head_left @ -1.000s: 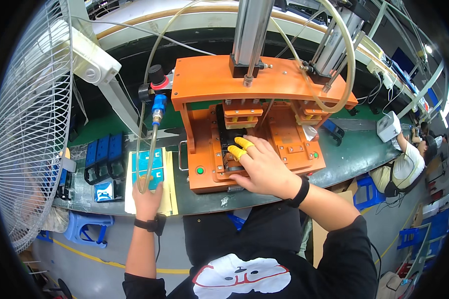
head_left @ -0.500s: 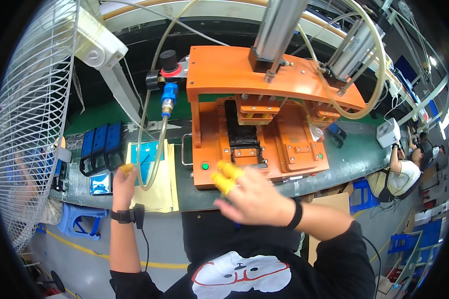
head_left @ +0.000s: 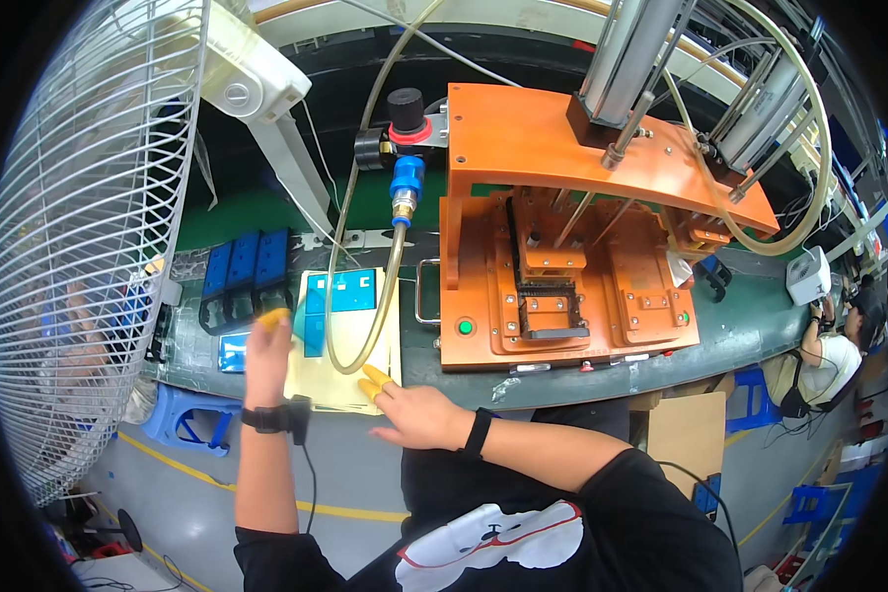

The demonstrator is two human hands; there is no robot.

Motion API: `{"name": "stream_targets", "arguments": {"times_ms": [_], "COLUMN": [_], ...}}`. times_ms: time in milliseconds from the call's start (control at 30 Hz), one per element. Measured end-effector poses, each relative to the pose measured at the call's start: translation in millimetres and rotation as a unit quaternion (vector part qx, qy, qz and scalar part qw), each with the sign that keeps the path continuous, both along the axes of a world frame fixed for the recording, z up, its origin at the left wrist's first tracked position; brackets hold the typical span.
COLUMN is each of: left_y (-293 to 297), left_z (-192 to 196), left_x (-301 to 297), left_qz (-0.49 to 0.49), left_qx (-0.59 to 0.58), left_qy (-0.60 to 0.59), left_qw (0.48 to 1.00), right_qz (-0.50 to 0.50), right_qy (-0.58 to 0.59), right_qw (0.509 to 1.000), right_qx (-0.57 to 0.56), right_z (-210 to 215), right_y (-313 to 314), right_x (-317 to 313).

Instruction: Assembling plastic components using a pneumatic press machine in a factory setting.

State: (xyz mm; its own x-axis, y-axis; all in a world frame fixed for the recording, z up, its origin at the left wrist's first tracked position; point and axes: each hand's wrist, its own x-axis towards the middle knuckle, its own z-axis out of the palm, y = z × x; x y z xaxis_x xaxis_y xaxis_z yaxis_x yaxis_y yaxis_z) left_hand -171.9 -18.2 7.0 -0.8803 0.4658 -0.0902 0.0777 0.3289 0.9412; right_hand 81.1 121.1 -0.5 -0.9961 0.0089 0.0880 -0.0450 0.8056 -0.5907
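My left hand (head_left: pixel 268 355), with yellow finger cots, is raised at the left edge of a stack of yellow paper sheets (head_left: pixel 365 385). Its fingers bunch near the tips, and what lies between them cannot be made out. My right hand (head_left: pixel 419 416) is at the stack's near right corner, fingers stretched and thumb apart, holding nothing. Blue film pieces (head_left: pixel 355 289) lie on the sheets, partly behind a bent clear hose (head_left: pixel 390 286). Right of them stands an orange pneumatic press (head_left: pixel 612 138). Its left press block (head_left: pixel 551 259) is low over a black plastic frame (head_left: pixel 553 333) in the fixture.
Several black frames with blue film (head_left: pixel 249 261) stand at the far left, beside a small blue packet (head_left: pixel 232 352). A wire-guarded fan (head_left: pixel 99 217) fills the left side. A regulator (head_left: pixel 405 128) sits on the press. Another person (head_left: pixel 819 345) sits far right.
My right hand has moved left from the press front to the yellow sheets. The press's left block has come down onto the black frame. The view has shifted left.
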Motion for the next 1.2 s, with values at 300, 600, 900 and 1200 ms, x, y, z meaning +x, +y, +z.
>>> {"name": "stream_targets", "arguments": {"times_ms": [300,600,900,1200], "left_y": [-104.3,-46.5,49.2,120.4], "left_z": [52.7,86.9,84.2,124.3], "left_x": [-76.5,145.6,212.9,197.9], "left_qz": [0.101,-0.304,-0.458,-0.423], "left_qx": [0.066,0.032,0.032,0.039], "left_qy": [0.213,-0.092,-0.171,0.018], "left_qw": [0.97,0.948,0.872,0.905], "right_qz": [0.009,-0.197,-0.165,-0.162], "right_qy": [0.104,0.298,0.282,0.382], "right_qw": [0.994,0.925,0.922,0.902], "right_qx": [-0.042,0.129,0.207,0.121], "right_z": [42.3,110.9,107.8,174.8], "right_y": [20.3,107.7,155.0,179.7], "right_x": [43.4,146.1,142.9,210.3]}}
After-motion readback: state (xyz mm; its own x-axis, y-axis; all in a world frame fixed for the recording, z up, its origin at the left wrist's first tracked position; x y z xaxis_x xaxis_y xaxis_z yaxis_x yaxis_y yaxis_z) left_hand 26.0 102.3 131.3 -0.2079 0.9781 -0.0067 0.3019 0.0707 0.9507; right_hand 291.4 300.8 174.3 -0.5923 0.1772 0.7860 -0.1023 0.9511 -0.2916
